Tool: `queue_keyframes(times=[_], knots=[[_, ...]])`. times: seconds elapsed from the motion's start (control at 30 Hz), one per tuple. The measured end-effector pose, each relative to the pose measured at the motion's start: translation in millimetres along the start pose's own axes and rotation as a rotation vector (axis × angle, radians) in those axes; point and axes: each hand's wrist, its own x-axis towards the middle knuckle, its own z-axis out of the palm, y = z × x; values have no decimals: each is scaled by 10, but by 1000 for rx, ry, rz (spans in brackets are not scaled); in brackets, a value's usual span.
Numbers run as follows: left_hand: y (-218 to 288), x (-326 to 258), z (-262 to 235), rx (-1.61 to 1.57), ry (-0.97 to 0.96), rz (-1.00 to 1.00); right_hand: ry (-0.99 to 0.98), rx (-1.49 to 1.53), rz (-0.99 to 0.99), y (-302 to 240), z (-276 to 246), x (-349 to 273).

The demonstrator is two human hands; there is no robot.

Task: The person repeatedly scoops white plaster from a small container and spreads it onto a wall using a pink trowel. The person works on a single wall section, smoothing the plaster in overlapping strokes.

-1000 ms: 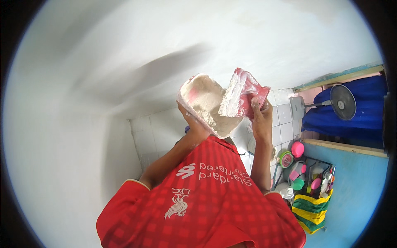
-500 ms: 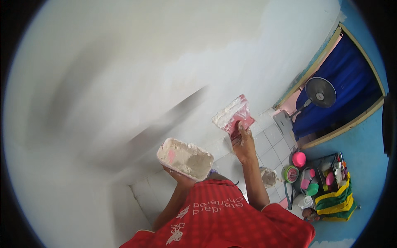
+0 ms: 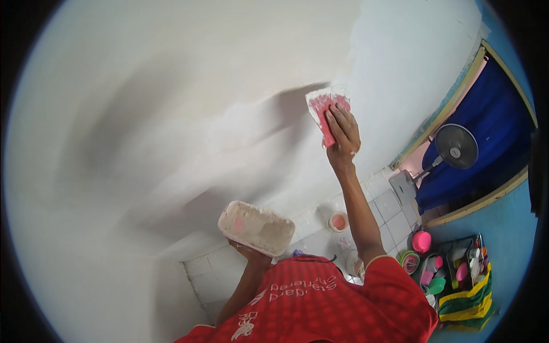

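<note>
two hands are seen, both occupied. the right hand (image 3: pixel 342 134) is raised toward one o'clock, its fingers spread flat over a pink scraper (image 3: pixel 324 110), which is pressed against the white wall (image 3: pixel 189 103). the left hand (image 3: pixel 250 251) is held low near six o'clock, cupped under a plaster-caked tray (image 3: pixel 256 228); its fingers are mostly hidden beneath it, so how tightly it is closed cannot be told. the tray is kept well apart from the scraper, which lies at about two o'clock from it. a small pink-filled tub (image 3: pixel 338 221) is set on the tiled floor (image 3: pixel 394 200). a fan (image 3: pixel 456 146) is stood at three o'clock before a blue curtain (image 3: pixel 486 126). a crate of bottles (image 3: pixel 457 280) is placed at four o'clock.
</note>
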Motion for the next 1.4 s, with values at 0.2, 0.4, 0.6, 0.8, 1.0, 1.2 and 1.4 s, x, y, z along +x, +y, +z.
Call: queue_keyframes(times=[0.2, 0.4, 0.6, 0.8, 1.0, 1.2, 1.4], knots=[[-34, 3, 11, -57, -46, 35, -182, 5, -35, 226, 484, -136], [-14, -142, 240, -50, -47, 44, -260, 83, 54, 158, 513, -373], [44, -17, 97, 95, 3, 88, -516, 150, 103, -65, 269, -745], [-34, 162, 123, 95, -18, 45, -529, 316, 170, -385, -115, -798], [-147, 65, 257, 0, 35, 17, -465, 674, 678, -624, -278, -408], [-120, -99, 371, -26, 26, 89, -539, 650, 430, -505, -98, 246], [-59, -154, 334, -96, 42, 111, -802, 282, -54, -422, 279, 930]])
